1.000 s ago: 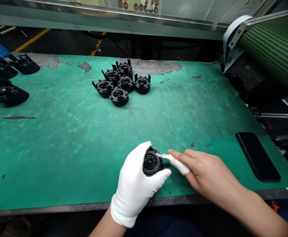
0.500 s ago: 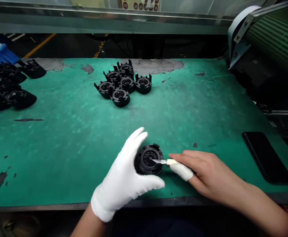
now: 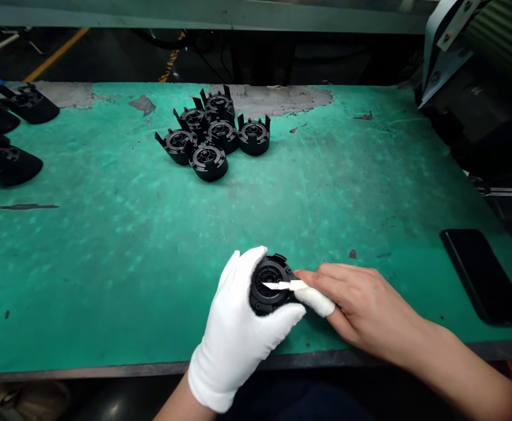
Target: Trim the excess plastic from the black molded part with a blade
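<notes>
In the head view, the person's gloved left hand [image 3: 238,333] grasps a black round part [image 3: 271,273] by its rim, near the middle of the bench's [image 3: 347,199] front edge. The bare right hand [image 3: 365,298] grips a knife [image 3: 284,286], its blade across the part's face. A broad stretch of green surface separates both hands from six black housings [image 3: 221,133] near the far edge. More black pieces [image 3: 16,165] line the left edge towards the far corner; a phone [image 3: 486,276] lies by the near right corner, well apart from the right hand.
</notes>
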Tool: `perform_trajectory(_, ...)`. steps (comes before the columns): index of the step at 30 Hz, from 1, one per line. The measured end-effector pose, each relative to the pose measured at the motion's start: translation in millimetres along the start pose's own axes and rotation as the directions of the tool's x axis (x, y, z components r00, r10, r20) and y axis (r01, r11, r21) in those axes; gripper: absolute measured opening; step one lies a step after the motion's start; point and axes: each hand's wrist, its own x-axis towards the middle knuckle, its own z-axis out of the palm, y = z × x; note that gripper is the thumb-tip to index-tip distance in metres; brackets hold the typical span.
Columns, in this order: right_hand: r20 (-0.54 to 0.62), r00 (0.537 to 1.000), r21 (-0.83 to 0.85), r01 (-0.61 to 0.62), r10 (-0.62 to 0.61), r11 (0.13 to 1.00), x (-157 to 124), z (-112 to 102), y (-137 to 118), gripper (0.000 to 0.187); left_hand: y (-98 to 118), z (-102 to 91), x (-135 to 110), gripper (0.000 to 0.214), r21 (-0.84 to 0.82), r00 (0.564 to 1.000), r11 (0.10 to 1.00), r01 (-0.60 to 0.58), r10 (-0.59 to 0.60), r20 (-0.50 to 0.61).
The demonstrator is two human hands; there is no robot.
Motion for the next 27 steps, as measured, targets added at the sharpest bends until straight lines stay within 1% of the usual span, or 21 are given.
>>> perform_trajectory(2,-0.005,1.0,-0.037,-0.029,0.028,0.999,2,1,-1,0.048,-1,0.3,0,0.072,0.0,1.0,1.0,-0.011,0.011,-0.002)
perform_trajectory(6,-0.032,0.995,-0.111,-0.1,0.097,0.989,3,1,-2,0.045,0,0.6,-1,0.067,-0.005,1.0,1.0,-0.025,0.025,-0.006)
perform_trajectory(10,-0.032,0.998,-0.087,-0.049,0.046,0.995,-1,-5,-5,0.045,1,0.5,-1,0.068,-0.01,1.0,1.0,-0.021,0.021,-0.001)
perform_trajectory(12,-0.018,0.999,-0.111,-0.034,0.032,0.993,-2,-10,-9,0.044,1,0.8,-2,0.067,-0.017,1.0,1.0,-0.021,0.021,0.009)
perform_trajectory(16,0.015,0.999,-0.215,-0.041,0.046,0.976,2,-18,-16,0.046,-2,1.7,-3,0.069,-0.007,1.0,1.0,-0.029,0.029,0.004)
perform_trajectory(20,0.002,0.994,-0.358,-0.106,0.114,0.928,9,-22,-17,0.048,-4,2.3,-3,0.072,-0.009,1.0,1.0,-0.03,0.03,-0.006)
perform_trajectory(22,0.014,0.994,-0.344,-0.095,0.106,0.934,10,-23,-15,0.046,-4,2.3,-3,0.073,-0.01,0.999,0.999,-0.031,0.031,-0.013)
perform_trajectory(25,0.039,0.998,-0.226,-0.048,0.058,0.973,7,-24,-14,0.045,-4,2.7,-3,0.069,-0.02,0.999,0.999,-0.048,0.047,-0.018)
perform_trajectory(27,0.043,0.998,-0.189,-0.03,0.039,0.981,5,-24,-15,0.044,-4,3.2,-3,0.067,-0.024,0.998,0.998,-0.053,0.052,-0.023)
